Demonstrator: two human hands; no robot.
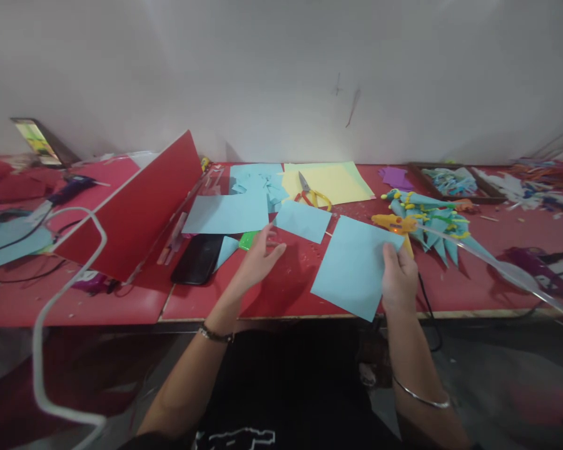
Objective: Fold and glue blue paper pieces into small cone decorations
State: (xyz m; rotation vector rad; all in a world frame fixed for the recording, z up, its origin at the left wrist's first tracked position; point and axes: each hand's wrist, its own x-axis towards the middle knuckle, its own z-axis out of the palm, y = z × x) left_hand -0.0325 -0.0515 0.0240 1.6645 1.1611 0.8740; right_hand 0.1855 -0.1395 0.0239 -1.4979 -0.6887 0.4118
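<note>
My right hand grips the right edge of a light blue sheet of paper, thumb on top, holding it tilted over the table's front. My left hand hovers with its fingers apart and nothing in them, close to a green object on the table. Just beyond it lie a wide blue paper piece and a smaller blue paper piece. Scissors with red and yellow handles rest on pale yellow sheets. A yellow glue gun lies beyond my right hand.
A red board stands slanted on the left, with a black phone beside it. Blue paper cones with yellow trim are heaped at right, before a tray of scraps. A white cable loops at left; a purple glue gun lies far right.
</note>
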